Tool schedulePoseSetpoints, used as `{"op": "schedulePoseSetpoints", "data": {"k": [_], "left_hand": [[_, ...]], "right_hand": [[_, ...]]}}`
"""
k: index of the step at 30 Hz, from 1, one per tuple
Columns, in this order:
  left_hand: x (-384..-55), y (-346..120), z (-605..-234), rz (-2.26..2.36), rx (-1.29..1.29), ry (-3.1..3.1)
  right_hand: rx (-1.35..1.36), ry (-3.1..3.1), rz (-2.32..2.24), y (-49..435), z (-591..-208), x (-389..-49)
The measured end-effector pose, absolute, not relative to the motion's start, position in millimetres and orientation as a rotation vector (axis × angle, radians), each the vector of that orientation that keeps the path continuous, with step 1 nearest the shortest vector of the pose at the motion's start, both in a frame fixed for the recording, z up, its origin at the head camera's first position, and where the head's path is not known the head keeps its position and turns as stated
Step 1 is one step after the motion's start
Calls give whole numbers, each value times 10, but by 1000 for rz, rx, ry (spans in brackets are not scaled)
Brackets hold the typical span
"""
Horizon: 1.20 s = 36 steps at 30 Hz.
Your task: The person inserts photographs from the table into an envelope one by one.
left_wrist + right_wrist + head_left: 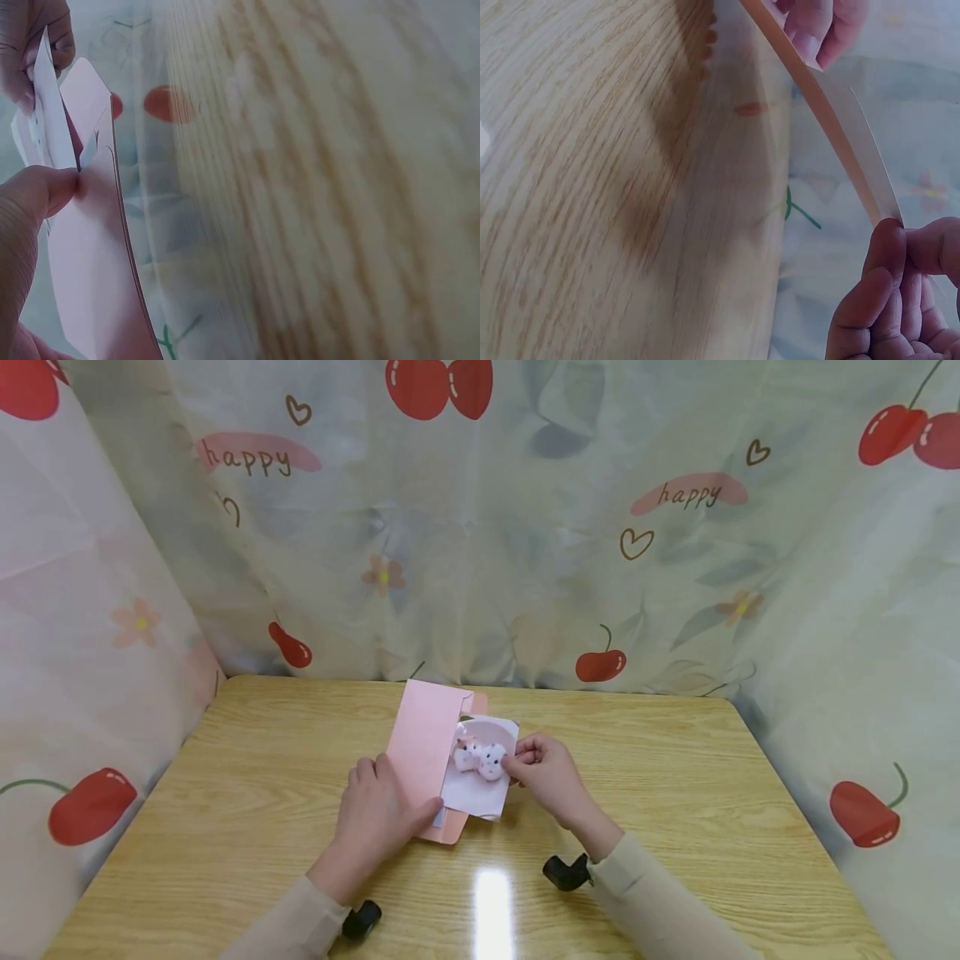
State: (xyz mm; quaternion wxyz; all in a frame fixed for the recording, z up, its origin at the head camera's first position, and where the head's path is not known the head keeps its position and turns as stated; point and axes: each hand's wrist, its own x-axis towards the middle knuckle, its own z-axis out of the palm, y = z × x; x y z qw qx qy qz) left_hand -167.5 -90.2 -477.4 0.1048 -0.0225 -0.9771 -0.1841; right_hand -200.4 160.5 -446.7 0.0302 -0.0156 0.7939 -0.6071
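Note:
My left hand (377, 814) grips a pink envelope (426, 735) that is tilted over the table, thumb on its near face by the open side. The envelope's flap (452, 828) is unfolded to the right, behind a white card (472, 793) printed with two small white spotted animals. Between thumb and curled forefinger, my right hand (553, 777) pinches the card's right edge. The card's left edge lies at the envelope's mouth. In the left wrist view, the left thumb (37, 191) presses where card and envelope meet. From the right wrist, the card (866, 146) shows nearly edge-on.
Below is a wood-grain table (660, 777) with a bright light reflection near its front. A curtain (480, 527) printed with cherries and flowers encloses the back and both sides. Black devices (566, 872) sit at both wrists.

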Motion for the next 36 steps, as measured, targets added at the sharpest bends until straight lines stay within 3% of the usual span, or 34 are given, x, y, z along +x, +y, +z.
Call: {"op": "schedulePoseSetpoints", "data": {"k": [36], "left_hand": [[-1686,-880,-4789,-538,-37,-2916]], "right_hand": [[-113,2385,-1774,1316,-4470,-1952]]}}
